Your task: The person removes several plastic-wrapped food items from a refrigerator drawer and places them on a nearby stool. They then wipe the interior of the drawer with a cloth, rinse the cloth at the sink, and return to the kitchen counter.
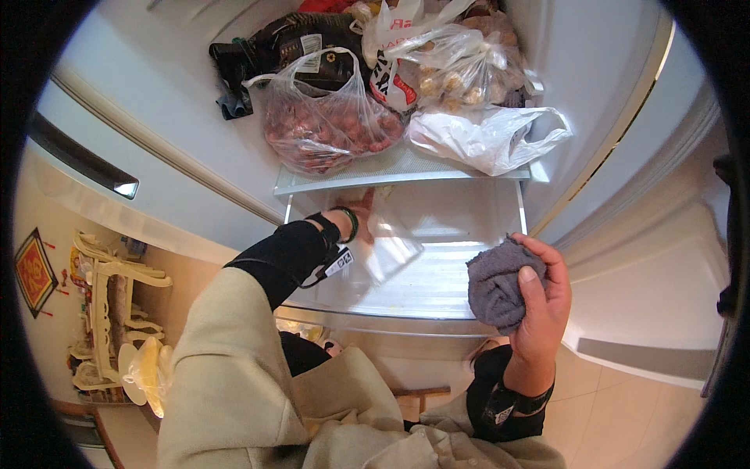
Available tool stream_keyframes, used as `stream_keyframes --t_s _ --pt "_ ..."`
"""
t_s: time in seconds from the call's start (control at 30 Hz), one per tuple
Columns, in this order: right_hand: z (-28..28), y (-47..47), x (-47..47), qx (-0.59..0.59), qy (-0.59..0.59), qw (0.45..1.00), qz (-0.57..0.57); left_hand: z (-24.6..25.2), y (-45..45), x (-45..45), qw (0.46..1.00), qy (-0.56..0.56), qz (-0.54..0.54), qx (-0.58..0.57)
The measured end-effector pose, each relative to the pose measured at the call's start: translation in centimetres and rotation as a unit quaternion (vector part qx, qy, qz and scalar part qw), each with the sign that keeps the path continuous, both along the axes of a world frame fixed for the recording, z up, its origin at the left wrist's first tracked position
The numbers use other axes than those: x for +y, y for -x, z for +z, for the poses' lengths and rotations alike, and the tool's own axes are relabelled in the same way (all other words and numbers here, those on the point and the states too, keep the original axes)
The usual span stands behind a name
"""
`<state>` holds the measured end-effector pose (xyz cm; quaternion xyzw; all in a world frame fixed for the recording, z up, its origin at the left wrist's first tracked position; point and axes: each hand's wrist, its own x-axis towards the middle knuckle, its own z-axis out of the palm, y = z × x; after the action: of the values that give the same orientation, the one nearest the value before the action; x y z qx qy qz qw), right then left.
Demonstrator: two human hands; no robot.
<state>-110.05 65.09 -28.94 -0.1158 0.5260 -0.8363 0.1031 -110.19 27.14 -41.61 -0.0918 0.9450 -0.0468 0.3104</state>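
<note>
My right hand (542, 299) grips a bunched dark grey cloth (498, 284) above the right side of a pulled-out clear refrigerator drawer (375, 322). Into the drawer's left part reaches my left hand (364, 218), below the front edge of a glass shelf (404, 173). A clear, shiny sheet or panel (392, 252) lies beside the left fingers. Glare and blur hide whether they grip it. A green bracelet (351, 225) circles the left wrist. Light falls on the ribbed drawer bottom (433, 275).
On the shelf sit a clear bag of reddish food (334, 129), a white plastic bag (486, 138), a bag of round pale items (463, 76) and a black package (299, 47). Open refrigerator doors flank both sides, the right door (650, 293) close by. Carved chairs (111, 293) stand at left.
</note>
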Motion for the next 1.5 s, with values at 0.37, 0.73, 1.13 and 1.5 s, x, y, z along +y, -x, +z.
stream_keyframes --t_s 0.37,0.73,1.13,1.5 --pt "-0.3 -0.2 -0.1 0.021 -0.035 0.999 -0.014 -1.2 -1.3 1.0 0.970 -0.112 0.213 -0.037" --pt "0.4 -0.5 -0.3 0.004 -0.022 0.999 -0.025 -2.7 2.7 -1.1 0.973 -0.125 0.131 0.146" --pt "0.6 -0.2 -0.4 0.008 -0.009 1.000 -0.014 0.1 1.2 -1.1 0.972 -0.104 -0.001 0.212" --pt "-0.1 -0.3 -0.2 -0.013 0.015 1.000 -0.009 15.9 -5.9 4.3 0.859 -0.320 -0.205 0.344"
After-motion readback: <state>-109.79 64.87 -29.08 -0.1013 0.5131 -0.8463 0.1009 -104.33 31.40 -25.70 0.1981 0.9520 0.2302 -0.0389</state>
